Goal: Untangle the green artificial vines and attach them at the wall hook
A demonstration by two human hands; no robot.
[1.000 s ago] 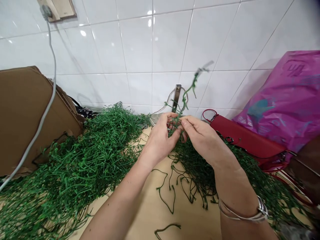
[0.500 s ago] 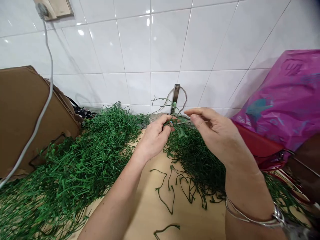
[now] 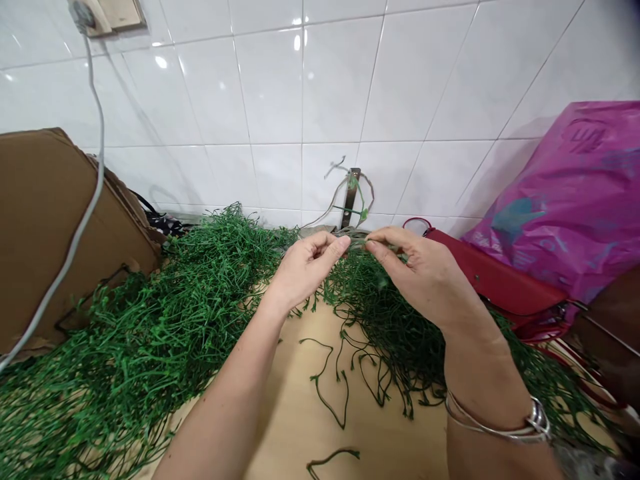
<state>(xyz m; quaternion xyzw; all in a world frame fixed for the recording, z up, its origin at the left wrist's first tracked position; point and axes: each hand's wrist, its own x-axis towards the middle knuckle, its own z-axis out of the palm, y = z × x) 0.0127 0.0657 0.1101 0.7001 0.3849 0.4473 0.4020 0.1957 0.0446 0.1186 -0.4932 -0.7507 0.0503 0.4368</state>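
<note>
Near the metal bracket, my left hand [image 3: 311, 265] pinches thin green strands [image 3: 356, 212] between thumb and fingers. Close to its right, my right hand [image 3: 419, 272] also has thumb and forefinger pressed together on a strand end; the tips are partly blurred. A big pile of bright green plastic stems [image 3: 195, 293] lies left of my hands. Darker green stems [image 3: 405, 333] are heaped below and behind my right hand. Several loose stems [image 3: 333, 400] rest on the pale wooden table [image 3: 300, 433] between my forearms.
A metal bracket [image 3: 350, 199] stands by the white tiled wall [image 3: 330, 87]. At the left is a cardboard box [image 3: 60, 233] with a grey cable [image 3: 83, 233] in front. On the right are a red bag [image 3: 500, 280] and a pink plastic bag [image 3: 580, 193].
My right hand has moved slightly left and closed its fingertips on a strand. The held strands have shifted and rise higher by the bracket. More of the red bag shows.
</note>
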